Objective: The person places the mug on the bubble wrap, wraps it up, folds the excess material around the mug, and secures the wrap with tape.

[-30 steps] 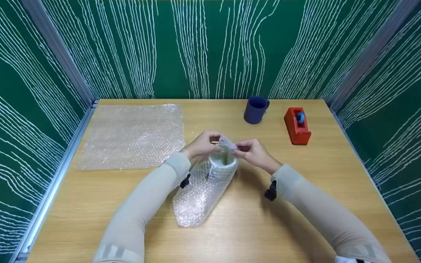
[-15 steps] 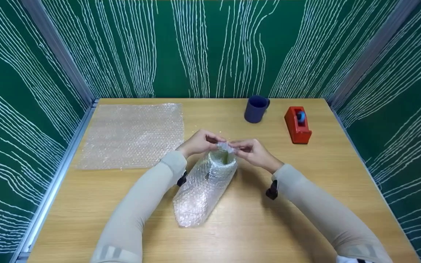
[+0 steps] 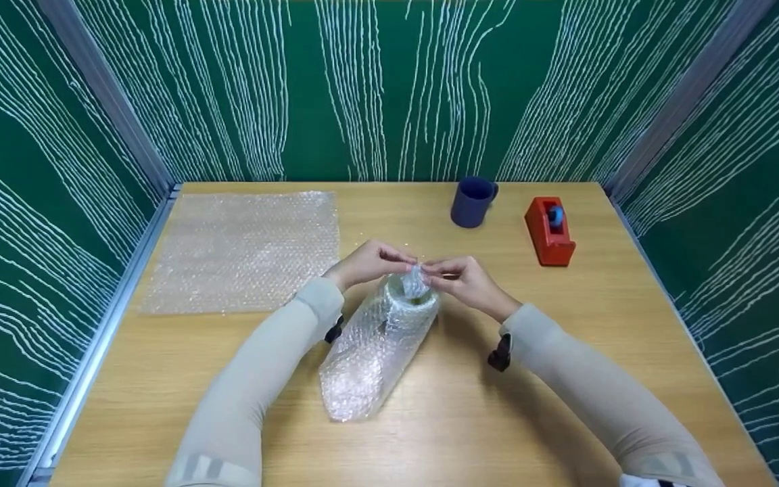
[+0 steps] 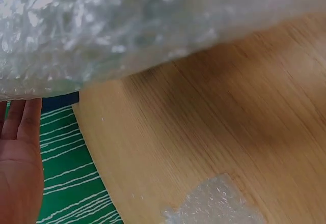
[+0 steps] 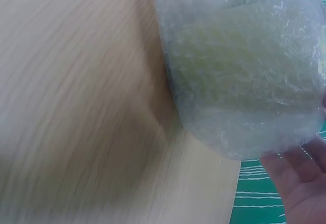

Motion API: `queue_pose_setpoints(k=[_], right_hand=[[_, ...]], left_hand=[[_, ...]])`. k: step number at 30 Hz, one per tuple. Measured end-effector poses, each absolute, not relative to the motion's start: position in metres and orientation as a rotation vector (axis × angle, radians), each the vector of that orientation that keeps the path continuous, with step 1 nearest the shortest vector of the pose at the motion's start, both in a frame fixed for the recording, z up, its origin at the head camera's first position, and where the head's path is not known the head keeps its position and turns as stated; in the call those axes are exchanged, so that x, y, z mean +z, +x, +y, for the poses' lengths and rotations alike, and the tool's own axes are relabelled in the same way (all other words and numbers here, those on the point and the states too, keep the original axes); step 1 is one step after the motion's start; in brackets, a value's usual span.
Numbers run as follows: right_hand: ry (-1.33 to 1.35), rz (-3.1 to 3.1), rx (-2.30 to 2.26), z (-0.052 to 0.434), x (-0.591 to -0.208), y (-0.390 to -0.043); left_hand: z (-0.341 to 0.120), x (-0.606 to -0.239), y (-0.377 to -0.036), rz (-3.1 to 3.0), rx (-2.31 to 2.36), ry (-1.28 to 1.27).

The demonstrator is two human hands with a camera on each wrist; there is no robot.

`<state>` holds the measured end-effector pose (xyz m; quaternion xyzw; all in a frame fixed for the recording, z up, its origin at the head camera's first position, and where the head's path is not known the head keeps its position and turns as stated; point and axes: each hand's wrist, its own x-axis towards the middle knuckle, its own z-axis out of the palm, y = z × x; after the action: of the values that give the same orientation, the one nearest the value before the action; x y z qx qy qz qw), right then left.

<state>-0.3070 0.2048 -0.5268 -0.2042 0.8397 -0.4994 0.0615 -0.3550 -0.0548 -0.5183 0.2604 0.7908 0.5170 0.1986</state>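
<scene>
Now mid-wrap: left hand (image 3: 367,263) and right hand (image 3: 465,279) both pinch loose flap atop bubble-wrapped bundle (image 3: 377,345), desk (image 3: 565,352) centre. Next: tuck flap; tape dispenser (image 3: 550,230) at 2 o'clock.

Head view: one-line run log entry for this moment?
left hand: pinches wrap end | right hand: pinches wrap end | bubble-wrapped bundle: on table | spare bubble wrap sheet, mug, tape dispenser: untouched
</scene>
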Motion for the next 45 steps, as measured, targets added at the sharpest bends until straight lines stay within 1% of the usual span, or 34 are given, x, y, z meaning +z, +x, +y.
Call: queue_pose_setpoints(k=[9,16,22,31,37,45], right_hand=[[-0.601,2.628,-1.464,0.198,-0.528,-0.313],[-0.655,2.695,-1.450,0.192,-0.527,-0.316],[-0.609,2.694,-1.416,0.187,-0.526,-0.322],[-0.562,2.707,-1.419,0.181,-0.521,-0.341],[-0.530,2.730,-1.461,0.182,-0.524,-0.352],[-0.657,2.788,-1.479,0.186,-0.527,-0.355]], left_hand=[[-0.053,-0.518,-0.351,2.282,1.471,0.707],[-0.054,-0.519,-0.346,2.326,1.470,0.789],[-0.064,-0.516,-0.344,2.311,1.400,0.839],[-0.077,-0.510,-0.346,2.247,1.302,0.930],[-0.076,-0.507,-0.343,2.263,1.182,0.892],[-0.071,-0.509,-0.341,2.353,1.092,0.851]])
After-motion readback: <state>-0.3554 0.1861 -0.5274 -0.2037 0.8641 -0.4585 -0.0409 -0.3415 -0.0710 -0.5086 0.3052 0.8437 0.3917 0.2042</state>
